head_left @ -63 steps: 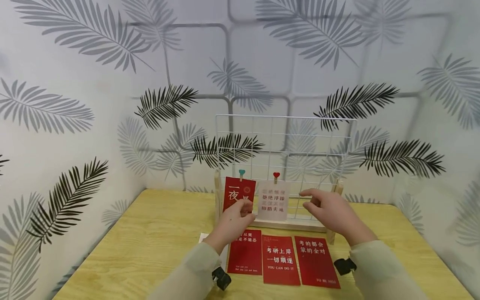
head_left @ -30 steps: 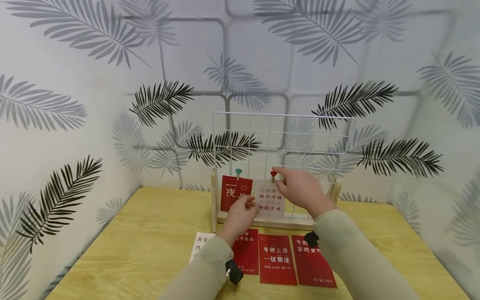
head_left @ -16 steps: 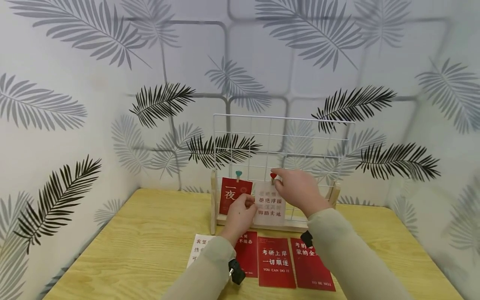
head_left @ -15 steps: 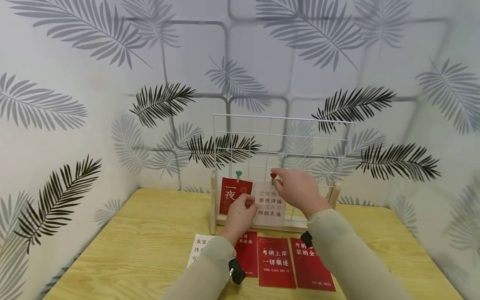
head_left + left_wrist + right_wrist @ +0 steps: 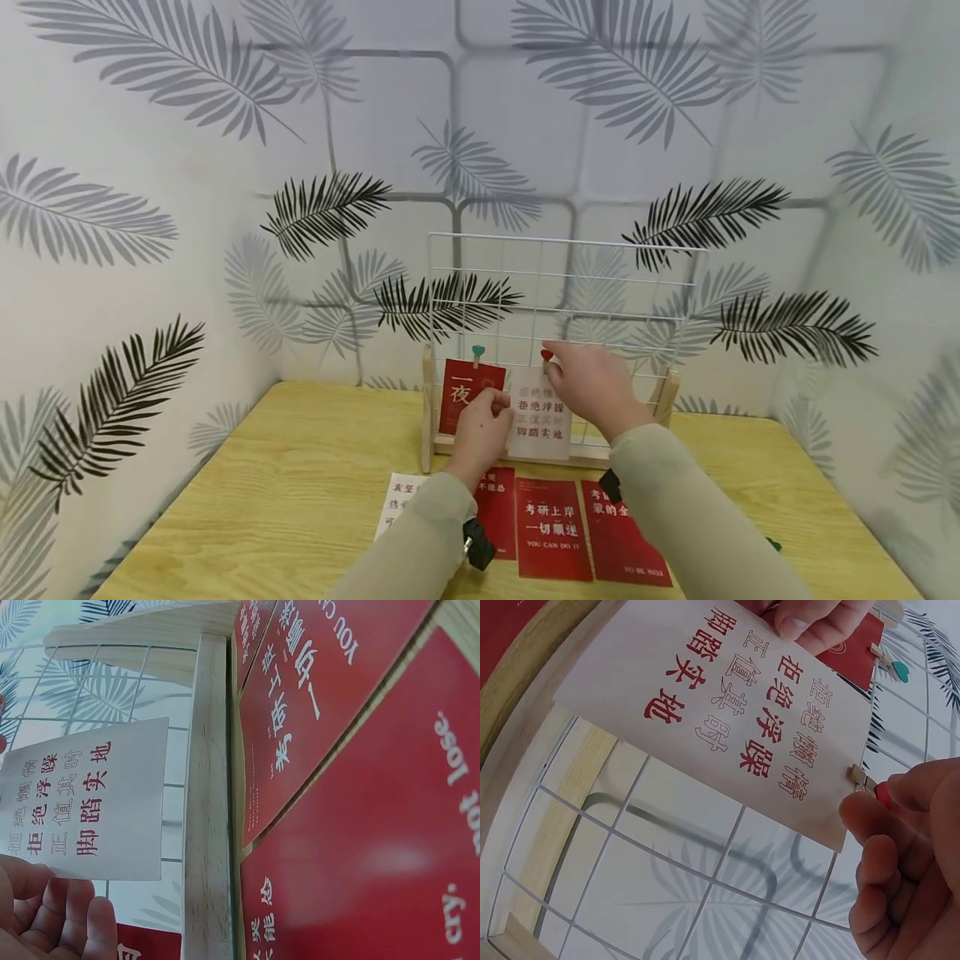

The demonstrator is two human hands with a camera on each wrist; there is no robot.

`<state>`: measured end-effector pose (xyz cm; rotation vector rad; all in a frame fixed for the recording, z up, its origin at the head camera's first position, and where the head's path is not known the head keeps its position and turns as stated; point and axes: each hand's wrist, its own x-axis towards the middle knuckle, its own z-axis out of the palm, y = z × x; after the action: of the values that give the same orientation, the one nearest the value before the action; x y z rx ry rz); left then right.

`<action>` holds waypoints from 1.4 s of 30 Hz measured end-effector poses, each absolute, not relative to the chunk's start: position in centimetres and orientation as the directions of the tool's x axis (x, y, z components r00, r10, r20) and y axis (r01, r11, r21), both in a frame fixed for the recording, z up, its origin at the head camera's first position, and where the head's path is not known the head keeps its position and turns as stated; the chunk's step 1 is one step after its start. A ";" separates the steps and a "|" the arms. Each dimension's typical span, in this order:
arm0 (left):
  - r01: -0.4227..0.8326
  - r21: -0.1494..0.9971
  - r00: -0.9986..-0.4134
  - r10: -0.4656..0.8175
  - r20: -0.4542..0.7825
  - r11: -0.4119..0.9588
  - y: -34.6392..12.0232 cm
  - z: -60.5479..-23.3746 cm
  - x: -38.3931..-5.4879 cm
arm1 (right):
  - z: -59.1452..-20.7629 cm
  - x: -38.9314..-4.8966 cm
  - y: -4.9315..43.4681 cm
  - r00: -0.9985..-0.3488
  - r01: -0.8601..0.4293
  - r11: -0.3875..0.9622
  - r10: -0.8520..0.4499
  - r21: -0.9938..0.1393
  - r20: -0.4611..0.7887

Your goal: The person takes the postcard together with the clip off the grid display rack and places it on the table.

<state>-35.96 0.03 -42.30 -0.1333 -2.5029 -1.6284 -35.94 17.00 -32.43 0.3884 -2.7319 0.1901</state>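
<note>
A white card (image 5: 540, 421) with red printed characters hangs against the lower part of a white wire grid. At the card's left edge my left hand (image 5: 483, 425) pinches it between thumb and fingers, as the left wrist view shows at the thumb (image 5: 26, 876). My right hand (image 5: 596, 387) grips a small wooden clothespin (image 5: 862, 778) by its red heart (image 5: 883, 795) end, thumb and index finger on it. The clothespin sits at the card's top edge. Left of it, a red card (image 5: 459, 400) hangs from a clothespin with a teal heart (image 5: 478, 351), partly behind my left hand.
The wire grid (image 5: 570, 242) stands in a wooden base (image 5: 592, 454). In front lie red cards, among them a middle one (image 5: 553, 533) and a right one (image 5: 628, 546), plus a white card (image 5: 393, 496) partly under my left forearm. A green bit (image 5: 774, 544) shows beside my right sleeve.
My right hand has moved left and up from beside the white card to grip the red-heart clothespin. My left hand has shifted slightly right to the card's edge. The last half second shows little movement.
</note>
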 end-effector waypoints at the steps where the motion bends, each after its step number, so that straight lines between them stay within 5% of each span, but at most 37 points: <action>1: 0.150 0.902 -0.986 -0.011 0.169 0.406 0.1 -42.3 -36.0 | -32.5 -35.9 17.0 -0.893 -0.289 0.954 -0.239 -0.080 0.381; 23: 0.147 0.902 -0.984 -0.032 0.175 0.405 -0.2 -42.5 -36.5 | -33.8 -36.5 16.3 -0.855 -0.288 0.932 -0.147 -0.220 0.497; 42: 0.189 0.880 -0.980 0.021 0.200 0.436 -0.6 -42.6 -36.7 | -33.8 -36.2 16.4 -0.834 -0.295 0.932 -0.142 -0.213 0.534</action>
<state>-36.67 -0.61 -42.59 -0.1860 -2.5241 -1.5779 -36.19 16.42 -33.81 0.3119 -2.5581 0.3906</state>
